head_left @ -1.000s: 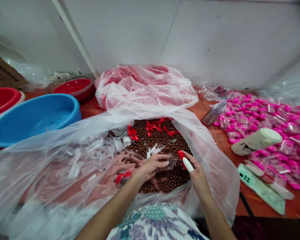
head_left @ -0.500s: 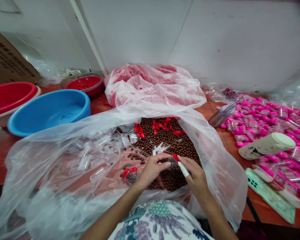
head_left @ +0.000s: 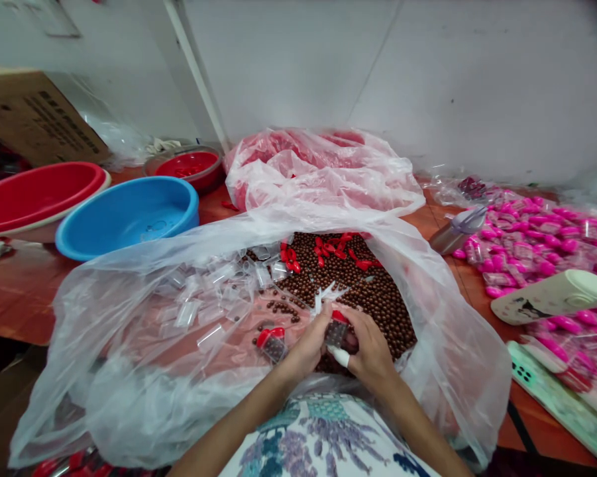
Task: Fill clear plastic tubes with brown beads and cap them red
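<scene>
Closer together now, the left hand [head_left: 302,350] and right hand [head_left: 374,350] have their fingers wrapped around the little red-topped box [head_left: 336,334]. It sits between the fingers, both hands equally near, long way pointing ahead, red end farthest.

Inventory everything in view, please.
Held container: one, clear and red, between hands
Second container: one, clear and red, left of hands
Balls: many, brown, around hands
Red pieces: several, on balls
Clear containers: many, left of balls
White piece: one, beyond hands
Sheeting: one, whitish, around balls
Bundle: one, pinkish, back
Basin: one, blue, left
Red basins: two, left
Box: one, brown, left
Packs: many, pink, right
Bottle: one, cream, right
Tumbler: one, grey, right
Phone: one, greenish, right
Table: one, reddish, beneath
Left hand: one, bare, centre
Right hand: one, thumb covered, centre
</scene>
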`<state>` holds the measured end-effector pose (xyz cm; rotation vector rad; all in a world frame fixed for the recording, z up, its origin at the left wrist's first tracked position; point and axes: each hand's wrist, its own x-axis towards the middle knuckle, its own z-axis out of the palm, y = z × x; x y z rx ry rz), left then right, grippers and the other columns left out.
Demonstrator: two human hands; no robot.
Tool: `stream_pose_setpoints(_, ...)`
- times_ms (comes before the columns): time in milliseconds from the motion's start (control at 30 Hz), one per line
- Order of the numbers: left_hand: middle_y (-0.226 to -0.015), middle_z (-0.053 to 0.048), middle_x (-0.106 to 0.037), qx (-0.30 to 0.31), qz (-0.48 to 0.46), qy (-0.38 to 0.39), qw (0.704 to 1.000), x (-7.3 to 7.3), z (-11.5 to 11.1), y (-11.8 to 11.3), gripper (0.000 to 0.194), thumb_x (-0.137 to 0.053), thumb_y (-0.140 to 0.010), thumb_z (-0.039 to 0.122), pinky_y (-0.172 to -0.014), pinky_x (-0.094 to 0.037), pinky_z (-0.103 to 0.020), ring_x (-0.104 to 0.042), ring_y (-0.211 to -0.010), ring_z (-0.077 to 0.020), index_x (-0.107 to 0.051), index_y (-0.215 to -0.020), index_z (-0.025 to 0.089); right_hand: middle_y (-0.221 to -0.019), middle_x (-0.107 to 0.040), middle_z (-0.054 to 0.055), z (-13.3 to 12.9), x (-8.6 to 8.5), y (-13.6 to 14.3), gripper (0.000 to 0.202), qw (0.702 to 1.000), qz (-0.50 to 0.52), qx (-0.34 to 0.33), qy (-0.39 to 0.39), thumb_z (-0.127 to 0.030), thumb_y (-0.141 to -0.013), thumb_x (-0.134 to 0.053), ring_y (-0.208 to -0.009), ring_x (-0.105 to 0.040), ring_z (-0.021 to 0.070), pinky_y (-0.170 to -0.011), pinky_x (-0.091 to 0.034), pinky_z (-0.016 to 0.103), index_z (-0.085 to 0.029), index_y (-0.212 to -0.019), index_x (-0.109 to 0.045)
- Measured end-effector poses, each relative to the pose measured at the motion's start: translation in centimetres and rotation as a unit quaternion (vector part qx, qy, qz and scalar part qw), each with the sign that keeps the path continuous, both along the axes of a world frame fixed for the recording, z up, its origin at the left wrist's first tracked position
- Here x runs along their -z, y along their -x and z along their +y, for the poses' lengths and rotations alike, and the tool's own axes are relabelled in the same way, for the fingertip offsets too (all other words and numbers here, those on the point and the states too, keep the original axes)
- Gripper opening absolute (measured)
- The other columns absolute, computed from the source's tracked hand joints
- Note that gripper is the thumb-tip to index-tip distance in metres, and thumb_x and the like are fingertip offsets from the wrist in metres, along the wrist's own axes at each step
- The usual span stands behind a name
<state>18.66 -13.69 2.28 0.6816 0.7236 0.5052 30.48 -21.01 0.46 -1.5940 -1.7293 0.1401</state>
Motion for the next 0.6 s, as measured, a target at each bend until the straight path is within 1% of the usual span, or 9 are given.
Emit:
stream_pose_setpoints(133, -0.072, -0.002, -0.066, -0.055, 0.017, -0.042, 0.997, 0.3, -0.6, -0.3, 0.043, -0.052, -0.081, 0.047, -0.054, -0.042, -0.023, -0.055, -0.056, -0.0129, -0.061, -0.107, 0.014, -0.126, -0.054, 0.012, 0.1, 0.1, 1.0, 0.061, 1.0, -0.017, -0.002, -0.001, -0.019, -0.07, -0.062, -0.116, -0.051, 0.0262, -0.093, -0.043, 0.044, -0.021, -0.128, -0.042)
stream_pose_setpoints(200, -0.067, -0.001, -0.065, -0.07, 0.015, -0.034, 0.997, 0.1, -0.7, -0.2, 0.041, -0.052, -0.08, 0.045, -0.05, -0.041, -0.022, -0.055, -0.054, -0.0129, -0.061, -0.108, 0.015, -0.127, -0.053, 0.011, 0.1, -0.1, 1.0, 0.06, 1.0, -0.004, -0.012, 0.019, -0.017, -0.072, -0.06, -0.117, -0.05, 0.0257, -0.094, -0.042, 0.043, -0.022, -0.128, -0.041)
stream_pose_setpoints(267, -0.061, 0.0, -0.062, -0.066, -0.001, 0.003, 0.998, -0.2, -0.6, 0.0, 0.043, -0.049, -0.082, 0.044, -0.048, -0.039, -0.022, -0.054, -0.05, -0.0123, -0.058, -0.112, 0.015, -0.129, -0.051, 0.011, -0.1, -0.4, 0.8, 0.063, 0.997, 0.048, -0.008, 0.052, -0.019, -0.072, -0.061, -0.118, -0.05, 0.0245, -0.095, -0.042, 0.041, -0.022, -0.131, -0.037)
stream_pose_setpoints(333, -0.06, 0.0, -0.061, -0.053, -0.027, 0.04, 0.997, -0.6, -0.5, 0.2, 0.046, -0.045, -0.083, 0.044, -0.049, -0.039, -0.021, -0.054, -0.048, -0.0116, -0.054, -0.118, 0.016, -0.128, -0.052, 0.011, -0.3, -0.6, 0.4, 0.07, 0.988, 0.119, 0.021, 0.099, -0.024, -0.069, -0.066, -0.113, -0.054, 0.0239, -0.093, -0.044, 0.038, -0.021, -0.132, -0.034)
stream_pose_setpoints(367, -0.06, 0.0, -0.061, -0.048, -0.04, 0.052, 0.997, -0.8, -0.4, 0.3, 0.047, -0.045, -0.083, 0.044, -0.05, -0.04, -0.021, -0.054, -0.048, -0.0115, -0.051, -0.12, 0.016, -0.124, -0.055, 0.011, -0.4, -0.7, 0.3, 0.072, 0.98, 0.152, 0.04, 0.126, -0.027, -0.067, -0.069, -0.108, -0.057, 0.024, -0.09, -0.046, 0.037, -0.02, -0.13, -0.036)
stream_pose_setpoints(433, -0.062, 0.0, -0.061, -0.045, -0.055, 0.062, 0.996, -1.3, -0.1, 0.4, 0.049, -0.045, -0.083, 0.043, -0.051, -0.041, -0.021, -0.055, -0.049, -0.0113, -0.048, -0.124, 0.016, -0.108, -0.064, 0.008, -0.7, -0.6, 0.2, 0.063, 0.96, 0.207, 0.07, 0.173, -0.033, -0.063, -0.072, -0.093, -0.064, 0.0235, -0.081, -0.051, 0.036, -0.019, -0.119, -0.046)
stream_pose_setpoints(500, -0.062, 0.0, -0.061, -0.048, -0.053, 0.055, 0.996, -1.7, 0.2, 0.6, 0.05, -0.046, -0.083, 0.043, -0.053, -0.042, -0.021, -0.056, -0.05, -0.0112, -0.047, -0.125, 0.016, -0.092, -0.068, 0.005, -0.8, -0.4, 0.3, 0.045, 0.946, 0.25, 0.07, 0.195, -0.036, -0.067, -0.07, -0.08, -0.066, 0.022, -0.074, -0.052, 0.034, -0.019, -0.105, -0.054)
stream_pose_setpoints(567, -0.061, 0.0, -0.061, -0.041, -0.043, 0.038, 0.998, -1.9, 0.4, 0.7, 0.051, -0.046, -0.083, 0.043, -0.053, -0.042, -0.022, -0.055, -0.051, -0.0116, -0.046, -0.126, 0.015, -0.093, -0.069, 0.006, -0.8, -0.2, 0.6, 0.038, 0.948, 0.258, 0.058, 0.175, -0.038, -0.072, -0.066, -0.082, -0.066, 0.0222, -0.075, -0.053, 0.034, -0.02, -0.103, -0.057)
stream_pose_setpoints(600, -0.061, 0.0, -0.061, -0.031, -0.035, 0.029, 0.998, -1.9, 0.5, 0.8, 0.052, -0.045, -0.083, 0.044, -0.053, -0.042, -0.022, -0.055, -0.051, -0.0118, -0.046, -0.126, 0.016, -0.1, -0.067, 0.008, -0.8, -0.1, 0.7, 0.042, 0.957, 0.238, 0.057, 0.153, -0.039, -0.072, -0.066, -0.089, -0.065, 0.024, -0.078, -0.052, 0.036, -0.019, -0.109, -0.055)
